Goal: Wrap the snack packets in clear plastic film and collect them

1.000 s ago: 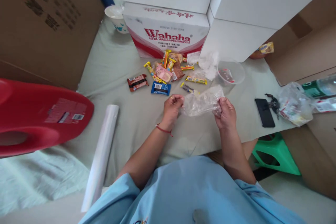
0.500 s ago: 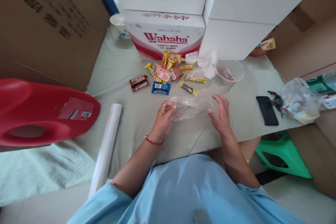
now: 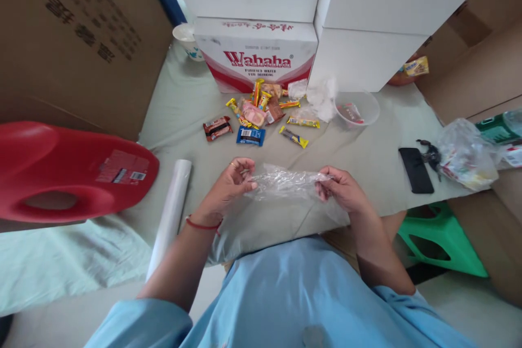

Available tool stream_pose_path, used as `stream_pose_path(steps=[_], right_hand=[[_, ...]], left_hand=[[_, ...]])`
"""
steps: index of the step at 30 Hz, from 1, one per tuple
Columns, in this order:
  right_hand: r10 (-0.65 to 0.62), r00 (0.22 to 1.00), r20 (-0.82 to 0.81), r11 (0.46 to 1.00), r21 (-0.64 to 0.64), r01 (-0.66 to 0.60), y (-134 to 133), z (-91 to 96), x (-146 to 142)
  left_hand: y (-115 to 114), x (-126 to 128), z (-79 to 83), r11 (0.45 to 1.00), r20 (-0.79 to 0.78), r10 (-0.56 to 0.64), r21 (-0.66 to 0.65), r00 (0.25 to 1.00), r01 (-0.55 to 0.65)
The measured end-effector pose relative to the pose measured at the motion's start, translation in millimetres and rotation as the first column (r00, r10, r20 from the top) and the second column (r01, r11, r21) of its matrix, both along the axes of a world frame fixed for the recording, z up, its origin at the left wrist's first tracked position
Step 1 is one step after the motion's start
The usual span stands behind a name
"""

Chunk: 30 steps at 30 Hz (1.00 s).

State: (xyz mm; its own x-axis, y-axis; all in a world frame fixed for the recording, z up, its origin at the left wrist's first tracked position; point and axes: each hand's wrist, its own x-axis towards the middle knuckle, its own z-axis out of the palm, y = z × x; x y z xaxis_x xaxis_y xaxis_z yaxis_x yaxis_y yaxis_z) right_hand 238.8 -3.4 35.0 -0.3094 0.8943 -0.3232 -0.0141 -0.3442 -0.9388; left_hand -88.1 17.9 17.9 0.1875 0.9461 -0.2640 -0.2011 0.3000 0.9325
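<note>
A crinkled clear plastic bag (image 3: 283,182) is stretched between my two hands above the cloth-covered table. My left hand (image 3: 234,182) pinches its left end, and my right hand (image 3: 336,187) grips the right end. Beyond the bag lies a pile of wrapped snacks (image 3: 253,113), yellow, pink and brown. Nearer to my hands are a blue packet (image 3: 250,136), a dark red-brown packet (image 3: 217,128) and a yellow-and-grey stick packet (image 3: 293,136). A clear round bowl (image 3: 367,109) with a red packet in it stands to the right, beside a crumpled white plastic bag (image 3: 323,98).
A Wahaha carton (image 3: 256,57) and white boxes stand along the back. On the left are a red jug (image 3: 81,174) and a white roll (image 3: 170,212). A black phone (image 3: 416,170), keys and a filled plastic bag (image 3: 465,157) lie right, above a green stool (image 3: 444,244).
My right hand has closed on the bag's right end, where before it was open beside it. My left hand has moved left, and the bag is now stretched wider and closer to me.
</note>
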Motion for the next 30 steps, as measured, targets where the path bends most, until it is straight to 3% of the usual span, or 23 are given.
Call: stream_pose_path(steps=[2,4,7,9,11,14,16,18,21,25,30], right_hand=[[-0.074,0.996,-0.053,0.991,-0.116,0.068,-1,-4.6,-1],[-0.193,0.980,-0.048,0.967,-0.176,0.182,-1,-14.7,-4],[-0.358,0.934,0.000,0.908,-0.233,0.348,0,-32.3,-10],[-0.419,0.907,0.038,0.876,-0.246,0.415,-1,-41.1,-14],[-0.444,0.892,0.085,0.866,-0.213,0.451,-3,-46.3,-18],[-0.435,0.885,0.163,0.881,-0.124,0.456,-6,-49.5,-24],[-0.399,0.891,0.217,0.903,-0.074,0.423,-6,-50.3,-28],[-0.358,0.898,0.257,0.924,-0.039,0.380,-5,-50.6,-30],[-0.326,0.901,0.285,0.939,-0.009,0.342,-2,-50.0,-25],[-0.370,0.844,0.388,0.927,0.092,0.365,4,-51.3,0],[-0.413,0.789,0.455,0.911,0.198,0.363,23,-64.8,27]], left_hand=[[8,-10,-1.3,0.997,-0.053,0.064,0.045,0.997,-0.061],[18,-17,-6.8,0.972,-0.183,0.225,0.114,0.957,-0.206],[26,-20,-19.9,0.897,-0.368,0.442,0.161,0.818,-0.412],[22,-15,-26.7,0.869,-0.443,0.485,0.149,0.753,-0.472],[9,-6,-28.1,0.839,-0.519,0.536,0.242,0.665,-0.487],[-19,15,-21.7,0.768,-0.574,0.635,0.541,0.518,-0.342],[-34,32,-17.9,0.769,-0.611,0.581,0.629,0.538,-0.116],[-42,46,-19.2,0.796,-0.715,0.437,0.590,0.546,0.136],[-44,57,-29.6,0.830,-0.878,0.229,0.402,0.420,0.387],[-45,51,-42.3,0.827,-0.962,0.109,0.227,0.250,0.515],[-57,39,-45.9,0.834,-0.984,0.094,0.162,0.154,0.528]])
